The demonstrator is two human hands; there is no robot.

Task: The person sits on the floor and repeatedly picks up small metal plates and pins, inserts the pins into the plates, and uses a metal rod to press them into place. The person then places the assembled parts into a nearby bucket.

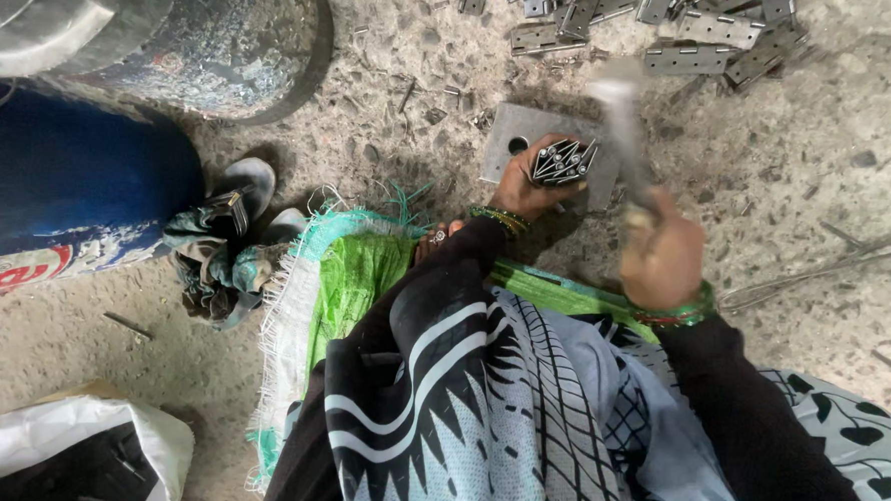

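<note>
My left hand (525, 189) grips a stack of metal hinges (562, 161) edge-on over a square steel block (513, 137) with a round hole, which lies on the concrete floor. My right hand (661, 259) is raised just right of the stack and holds a hammer (620, 113); its head is blurred by motion above the block's right side. Both wrists wear green bangles. My lap, covered by a black-and-white patterned cloth, fills the lower middle of the view.
Several loose hinges (686, 15) lie piled at the top right. A large metal drum (226, 50) and a blue container (62, 187) stand at the top left. Sandals (247, 184) and a rag lie left of me, a white bag (74, 457) at the bottom left. Thin metal rods (826, 259) lie right.
</note>
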